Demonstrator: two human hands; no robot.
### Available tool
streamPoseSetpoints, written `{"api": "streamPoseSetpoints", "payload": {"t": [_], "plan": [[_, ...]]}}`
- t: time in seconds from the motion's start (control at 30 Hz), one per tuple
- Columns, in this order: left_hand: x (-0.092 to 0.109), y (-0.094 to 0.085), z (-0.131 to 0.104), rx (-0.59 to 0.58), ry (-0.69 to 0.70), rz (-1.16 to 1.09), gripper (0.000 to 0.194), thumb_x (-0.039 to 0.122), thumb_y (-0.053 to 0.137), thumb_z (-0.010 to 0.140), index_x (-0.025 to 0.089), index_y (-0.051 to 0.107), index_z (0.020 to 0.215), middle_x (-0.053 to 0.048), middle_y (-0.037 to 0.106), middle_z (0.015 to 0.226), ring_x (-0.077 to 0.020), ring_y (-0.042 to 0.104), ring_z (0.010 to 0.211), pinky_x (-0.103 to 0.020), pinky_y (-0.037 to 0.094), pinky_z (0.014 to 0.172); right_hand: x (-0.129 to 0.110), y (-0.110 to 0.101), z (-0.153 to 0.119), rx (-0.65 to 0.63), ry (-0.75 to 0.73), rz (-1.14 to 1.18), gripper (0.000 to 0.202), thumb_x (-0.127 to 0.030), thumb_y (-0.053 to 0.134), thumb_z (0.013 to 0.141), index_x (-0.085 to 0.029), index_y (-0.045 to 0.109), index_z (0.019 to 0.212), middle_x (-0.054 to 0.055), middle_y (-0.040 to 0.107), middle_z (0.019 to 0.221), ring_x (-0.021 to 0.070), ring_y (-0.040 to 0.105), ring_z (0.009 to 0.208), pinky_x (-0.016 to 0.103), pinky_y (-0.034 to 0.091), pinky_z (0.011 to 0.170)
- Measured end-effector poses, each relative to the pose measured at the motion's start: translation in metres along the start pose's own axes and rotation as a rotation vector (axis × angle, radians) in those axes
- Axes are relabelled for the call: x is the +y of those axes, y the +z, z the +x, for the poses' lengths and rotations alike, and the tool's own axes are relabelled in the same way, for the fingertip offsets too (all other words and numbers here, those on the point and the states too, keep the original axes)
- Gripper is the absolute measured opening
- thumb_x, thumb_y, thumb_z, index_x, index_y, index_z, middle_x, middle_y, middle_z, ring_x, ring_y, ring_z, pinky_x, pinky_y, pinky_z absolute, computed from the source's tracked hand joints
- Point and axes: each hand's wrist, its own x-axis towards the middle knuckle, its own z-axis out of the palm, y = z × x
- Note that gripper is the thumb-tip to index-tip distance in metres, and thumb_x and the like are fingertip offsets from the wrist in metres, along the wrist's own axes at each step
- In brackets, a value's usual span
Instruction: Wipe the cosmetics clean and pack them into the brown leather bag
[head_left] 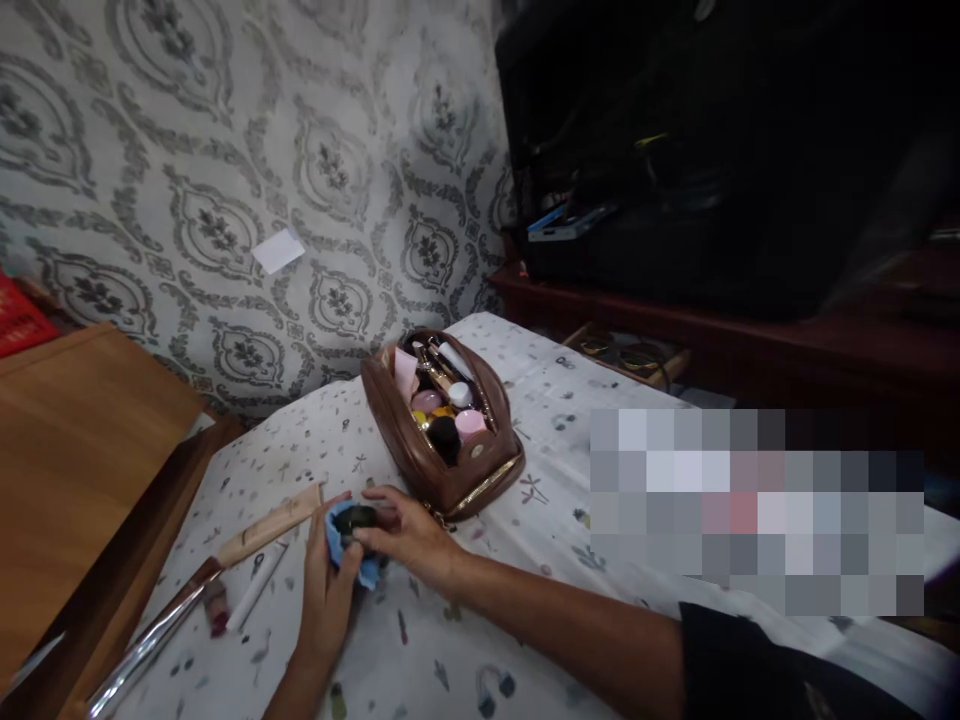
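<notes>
Low in the middle of the head view, my left hand [324, 575] is closed round a light blue cloth [368, 574]. A small dark round container [352, 519], perhaps a jar, sits against that cloth. The fingers of my right hand [416, 545] pinch the container from the right side; its exact kind does not show. Just beyond my hands stands a brown zippered makeup bag [400, 440], unzipped. Inside it are a pink-lidded jar [471, 425], a white cap [460, 394], a dark round item [443, 437] and several slim sticks.
Left of my hands lie a beige tube [266, 525], a white pen-like stick [256, 590], a small dark red item [216, 610] and a long shiny silver item [154, 640]. Wooden furniture [90, 440] borders the patterned sheet [442, 660] on the left. A large dark screen [712, 150] stands back right.
</notes>
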Motion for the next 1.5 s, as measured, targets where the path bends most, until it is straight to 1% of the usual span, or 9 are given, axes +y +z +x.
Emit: {"api": "streamPoseSetpoints", "payload": {"t": [0.17,0.4,0.57,0.7,0.9,1.07,1.23,1.37,1.5], "plan": [[-0.006,-0.003,0.004,-0.055,-0.048,0.082,0.053,0.061,0.06,0.081,0.019,0.064,0.114,-0.012,0.07,0.118,-0.032,0.064,0.114,-0.046,0.05,0.101,0.007,0.001,0.001,0.0,0.092,0.119,0.065,-0.059,0.085,0.057,-0.022,0.064,0.106,-0.001,0.066,0.084,0.0167,0.066,0.079,0.028,0.053,0.067],[-0.012,-0.01,0.008,-0.085,0.066,0.19,0.047,0.058,0.054,0.085,0.021,0.069,0.11,-0.009,0.074,0.109,-0.0321,0.068,0.107,-0.045,0.054,0.095,0.012,0.004,0.005,-0.004,0.129,0.044,0.061,-0.063,0.079,0.065,-0.018,0.064,0.103,-0.001,0.063,0.076,0.0151,0.064,0.068,0.027,0.054,0.059],[-0.017,-0.017,0.01,-0.143,0.126,0.236,0.045,0.054,0.05,0.09,0.021,0.066,0.116,-0.009,0.073,0.113,-0.0291,0.068,0.107,-0.041,0.055,0.092,0.01,0.004,0.002,0.009,0.111,-0.135,0.047,-0.053,0.072,0.078,-0.018,0.065,0.109,0.001,0.063,0.081,0.0125,0.061,0.064,0.022,0.05,0.051],[-0.015,-0.018,0.01,-0.103,0.178,0.261,0.046,0.053,0.045,0.092,0.018,0.066,0.112,-0.011,0.074,0.11,-0.0288,0.069,0.103,-0.04,0.056,0.088,0.004,0.004,0.0,0.007,0.124,-0.269,0.045,-0.047,0.07,0.081,-0.015,0.066,0.113,0.0,0.06,0.08,0.0103,0.056,0.059,0.02,0.046,0.045],[-0.015,-0.025,0.012,-0.138,0.32,0.391,0.043,0.049,0.041,0.094,0.017,0.064,0.11,-0.009,0.075,0.1,-0.0254,0.072,0.087,-0.033,0.057,0.073,-0.006,0.006,-0.003,-0.033,0.205,-0.18,0.053,-0.036,0.07,0.084,-0.009,0.057,0.128,-0.001,0.06,0.074,0.0106,0.057,0.058,0.02,0.044,0.048],[-0.026,-0.034,0.014,-0.094,0.442,0.515,0.037,0.048,0.046,0.093,0.019,0.063,0.108,-0.005,0.075,0.094,-0.0216,0.072,0.079,-0.029,0.055,0.068,-0.008,0.007,-0.003,-0.067,0.253,-0.069,0.042,-0.042,0.078,0.074,-0.012,0.064,0.101,-0.004,0.061,0.062,0.0097,0.056,0.053,0.022,0.044,0.053],[-0.029,-0.036,0.014,-0.044,0.401,0.521,0.036,0.048,0.047,0.092,0.019,0.062,0.107,-0.004,0.073,0.087,-0.0207,0.07,0.072,-0.028,0.054,0.064,-0.001,0.007,0.0,-0.045,0.254,0.082,0.062,-0.053,0.088,0.052,-0.017,0.056,0.091,-0.006,0.06,0.06,0.0118,0.058,0.049,0.026,0.046,0.054],[-0.022,-0.026,0.012,-0.029,0.356,0.414,0.043,0.05,0.043,0.093,0.017,0.058,0.116,-0.009,0.073,0.1,-0.0253,0.071,0.089,-0.034,0.056,0.075,-0.002,0.008,0.0,-0.002,0.182,0.232,0.076,-0.05,0.095,0.033,-0.018,0.054,0.089,-0.006,0.058,0.075,0.013,0.064,0.062,0.03,0.052,0.065],[-0.015,-0.014,0.008,-0.064,0.309,0.342,0.055,0.054,0.053,0.087,0.015,0.052,0.127,-0.014,0.068,0.118,-0.0292,0.068,0.104,-0.04,0.055,0.085,-0.008,0.009,-0.004,0.024,0.162,0.3,0.072,-0.046,0.096,0.031,-0.017,0.053,0.082,-0.004,0.061,0.078,0.0135,0.064,0.075,0.029,0.051,0.072]]}}
